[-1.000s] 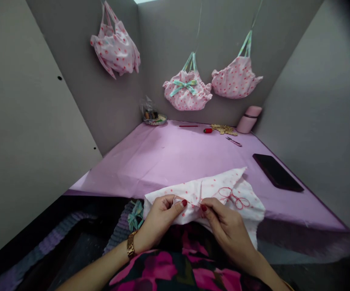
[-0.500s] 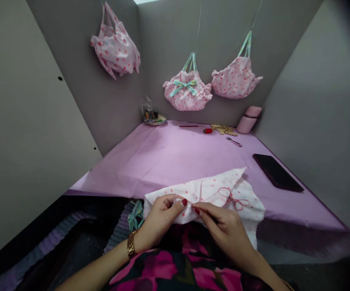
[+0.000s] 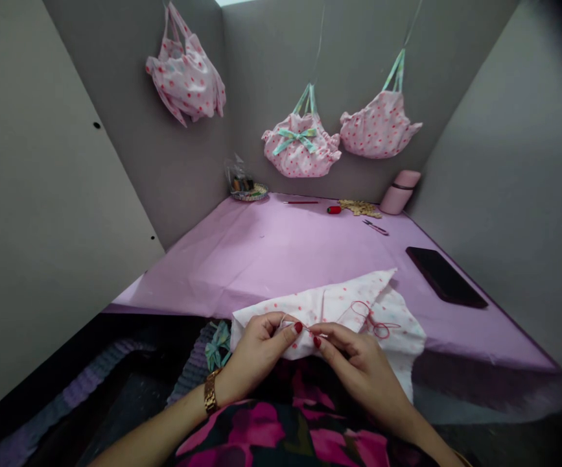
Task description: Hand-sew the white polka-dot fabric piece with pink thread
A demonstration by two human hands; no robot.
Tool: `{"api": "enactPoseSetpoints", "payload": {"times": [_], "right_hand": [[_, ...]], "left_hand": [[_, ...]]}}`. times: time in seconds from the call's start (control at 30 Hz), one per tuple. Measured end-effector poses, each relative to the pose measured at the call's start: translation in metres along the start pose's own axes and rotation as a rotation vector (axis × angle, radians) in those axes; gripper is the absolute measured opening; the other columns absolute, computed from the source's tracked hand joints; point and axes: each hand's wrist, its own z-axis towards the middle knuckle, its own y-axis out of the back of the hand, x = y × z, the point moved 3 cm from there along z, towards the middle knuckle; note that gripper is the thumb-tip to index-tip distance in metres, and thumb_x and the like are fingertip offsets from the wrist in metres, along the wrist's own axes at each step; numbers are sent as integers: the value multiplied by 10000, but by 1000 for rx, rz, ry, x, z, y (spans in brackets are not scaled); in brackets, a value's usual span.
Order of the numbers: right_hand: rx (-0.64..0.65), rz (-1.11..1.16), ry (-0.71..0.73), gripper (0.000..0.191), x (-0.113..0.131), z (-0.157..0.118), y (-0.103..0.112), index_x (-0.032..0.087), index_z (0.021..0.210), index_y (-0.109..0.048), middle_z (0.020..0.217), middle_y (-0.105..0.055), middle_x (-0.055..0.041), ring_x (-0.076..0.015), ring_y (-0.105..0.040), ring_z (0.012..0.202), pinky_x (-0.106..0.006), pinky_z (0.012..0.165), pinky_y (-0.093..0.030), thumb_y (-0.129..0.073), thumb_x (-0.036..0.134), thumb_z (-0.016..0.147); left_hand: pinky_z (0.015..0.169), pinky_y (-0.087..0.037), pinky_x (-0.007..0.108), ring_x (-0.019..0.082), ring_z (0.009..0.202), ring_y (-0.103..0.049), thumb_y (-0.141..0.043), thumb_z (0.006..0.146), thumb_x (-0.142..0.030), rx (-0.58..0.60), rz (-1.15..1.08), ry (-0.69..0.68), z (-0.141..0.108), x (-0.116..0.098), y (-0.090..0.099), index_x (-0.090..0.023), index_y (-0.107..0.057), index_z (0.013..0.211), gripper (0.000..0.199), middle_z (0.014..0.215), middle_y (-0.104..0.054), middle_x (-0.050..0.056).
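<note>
A white cloth (image 3: 353, 295) with small red dots lies over the table's front edge and hangs down on the right. My left hand (image 3: 261, 340) pinches a gathered fold of it between thumb and index finger. Close beside that fold, my right hand (image 3: 358, 357) has its thumb and index fingertips drawn near each other; what they hold is too small to make out. Loose loops of red thread (image 3: 380, 327) rest on the cloth, and a strand runs from them toward my fingers.
Pink dotted fabric pieces (image 3: 303, 152) hang along the grey walls. At the back stand a small basket (image 3: 254, 193), a red thread spool (image 3: 334, 210), thread snips (image 3: 375, 227) and a pink bottle (image 3: 400, 192). A dark phone (image 3: 446, 275) lies on the right. A green bow (image 3: 218, 347) is below the edge.
My right thumb has dropped slightly away from the index fingertip, and the right hand has shifted a little. My left hand keeps its pinch on the cloth, which has barely moved.
</note>
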Motion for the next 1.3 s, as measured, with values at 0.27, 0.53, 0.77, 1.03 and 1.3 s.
{"api": "enactPoseSetpoints", "payload": {"times": [0.27, 0.53, 0.77, 1.03, 1.3], "right_hand": [[-48, -52, 9, 236, 0, -1, 1, 174, 941, -659, 762, -682, -37, -149, -610, 643, -241, 590, -475, -452, 259, 865], [-52, -42, 4, 236, -2, -1, 0, 169, 941, -659, 795, -684, -46, -152, -616, 672, -253, 615, -473, -453, 252, 861], [-24, -34, -21, 206, -4, 0, -3, 176, 911, -635, 670, -640, -6, -130, -547, 563, -238, 525, -401, -450, 258, 869], [-25, 32, -65, 218, -8, -2, -4, 168, 913, -641, 618, -593, -2, -118, -482, 527, -223, 481, -357, -464, 286, 867], [12, 193, -122, 229, -17, -1, -6, 172, 953, -663, 754, -663, -39, -149, -575, 666, -241, 592, -442, -510, 302, 843]], "left_hand": [[547, -337, 207, 100, 579, -451, -602, 761, -348, -49, 55, -1, -1, -4, 0, -129, -634, 714, 226, 628, -549, -7], [554, -342, 208, 104, 588, -455, -603, 759, -327, -57, 114, -36, -1, -5, 1, -139, -635, 708, 197, 627, -554, -10], [564, -352, 208, 104, 597, -468, -603, 764, -301, -44, 162, -61, -2, -7, 0, -131, -649, 712, 184, 636, -571, 0], [553, -329, 210, 94, 587, -424, -564, 795, -333, -17, 136, -45, -1, -2, 1, -125, -603, 735, 220, 633, -508, -16], [529, -289, 204, 82, 561, -373, -546, 809, -339, 23, 88, -22, 0, 1, 0, -125, -567, 751, 222, 612, -459, -36]]}}
